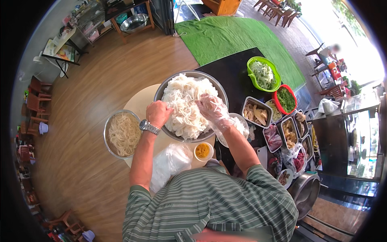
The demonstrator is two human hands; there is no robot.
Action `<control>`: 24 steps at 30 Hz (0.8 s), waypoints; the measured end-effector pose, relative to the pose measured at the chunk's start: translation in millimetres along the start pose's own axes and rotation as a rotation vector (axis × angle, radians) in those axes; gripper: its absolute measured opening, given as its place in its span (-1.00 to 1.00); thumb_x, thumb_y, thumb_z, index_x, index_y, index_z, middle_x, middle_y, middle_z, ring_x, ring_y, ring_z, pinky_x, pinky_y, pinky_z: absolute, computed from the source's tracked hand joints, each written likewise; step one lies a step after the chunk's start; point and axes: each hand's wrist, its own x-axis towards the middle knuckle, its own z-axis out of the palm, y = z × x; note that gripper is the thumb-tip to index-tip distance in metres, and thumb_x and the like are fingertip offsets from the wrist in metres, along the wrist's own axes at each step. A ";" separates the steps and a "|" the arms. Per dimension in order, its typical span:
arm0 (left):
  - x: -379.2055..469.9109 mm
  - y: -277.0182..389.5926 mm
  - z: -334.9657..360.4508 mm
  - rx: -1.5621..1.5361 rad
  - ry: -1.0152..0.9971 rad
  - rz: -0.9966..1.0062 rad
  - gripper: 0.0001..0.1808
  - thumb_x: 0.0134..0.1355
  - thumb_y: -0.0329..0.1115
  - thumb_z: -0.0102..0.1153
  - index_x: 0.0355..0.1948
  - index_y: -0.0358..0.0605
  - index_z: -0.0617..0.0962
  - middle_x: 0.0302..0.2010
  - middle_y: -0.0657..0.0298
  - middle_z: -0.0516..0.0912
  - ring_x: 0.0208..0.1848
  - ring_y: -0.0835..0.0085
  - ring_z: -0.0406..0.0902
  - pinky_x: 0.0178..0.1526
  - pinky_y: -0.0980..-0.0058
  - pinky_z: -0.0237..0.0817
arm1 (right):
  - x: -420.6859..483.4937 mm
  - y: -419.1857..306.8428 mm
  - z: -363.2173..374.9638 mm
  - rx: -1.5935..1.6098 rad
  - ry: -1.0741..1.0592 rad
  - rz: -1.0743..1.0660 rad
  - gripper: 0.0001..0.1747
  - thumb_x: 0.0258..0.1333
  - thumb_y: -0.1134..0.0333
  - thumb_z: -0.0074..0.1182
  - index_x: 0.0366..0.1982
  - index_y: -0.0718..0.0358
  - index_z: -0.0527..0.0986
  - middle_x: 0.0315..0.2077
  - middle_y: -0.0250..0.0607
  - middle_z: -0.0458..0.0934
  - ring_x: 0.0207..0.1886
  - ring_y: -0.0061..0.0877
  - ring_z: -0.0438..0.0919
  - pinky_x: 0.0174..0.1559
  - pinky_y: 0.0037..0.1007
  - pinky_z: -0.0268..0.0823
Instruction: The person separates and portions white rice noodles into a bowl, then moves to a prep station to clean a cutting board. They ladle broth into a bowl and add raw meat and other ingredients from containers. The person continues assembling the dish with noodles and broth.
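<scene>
A large steel bowl (pixel 224 96) heaped with white noodles (pixel 185 101) stands before me. My left hand (pixel 158 113), bare and with a metal watch (pixel 149 126) at the wrist, is curled over the bowl's left rim, its thumb lying toward the noodles. On the right side of the heap, my right hand (pixel 211 109) wears a clear plastic glove and has its fingers bent into the noodles. A smaller metal bowl of thin, pale noodles (pixel 124 133) sits left of my forearm. Close to my body are a clear plastic bag (pixel 171 161) and a white cup of yellow strips (pixel 202 151).
The bowls stand on a round pale tabletop (pixel 137 101). Beside it, a black table (pixel 229 65) carries a green basket of shredded greens (pixel 264 73), a red bowl of chopped herbs (pixel 285 99) and several metal trays. A large pot (pixel 305 193) is at my right. Someone (pixel 328 54) sits outside.
</scene>
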 end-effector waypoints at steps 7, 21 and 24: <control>-20.3 -41.2 35.1 -0.214 0.315 0.143 -0.66 0.11 -0.23 0.50 -0.17 -0.18 0.68 -0.15 -0.04 0.73 -0.07 -0.07 0.68 -0.04 0.08 0.50 | -20.3 32.1 1.6 -0.019 0.219 0.218 -0.44 0.20 0.11 0.31 0.13 0.29 0.56 0.14 0.07 0.58 0.26 -0.08 0.53 0.30 -0.13 0.38; -0.7 -84.4 112.5 -0.143 0.339 -0.205 -0.82 0.12 -0.43 0.22 -0.29 -0.33 0.57 -0.31 -0.24 0.72 -0.22 -0.25 0.69 -0.14 -0.14 0.51 | 3.8 110.1 9.8 0.063 -0.013 0.547 -0.70 0.06 0.22 0.12 -0.35 0.33 0.67 -0.32 0.16 0.70 -0.14 0.09 0.69 -0.03 -0.09 0.54; 5.2 -85.7 116.4 -0.104 0.365 -0.276 -0.84 0.16 -0.42 0.17 -0.28 -0.32 0.58 -0.32 -0.22 0.73 -0.25 -0.23 0.71 -0.16 -0.12 0.54 | 7.2 129.1 26.4 -0.051 -0.102 0.387 -0.72 0.02 0.24 0.14 -0.39 0.32 0.67 -0.36 0.12 0.70 -0.21 -0.02 0.71 -0.08 -0.15 0.56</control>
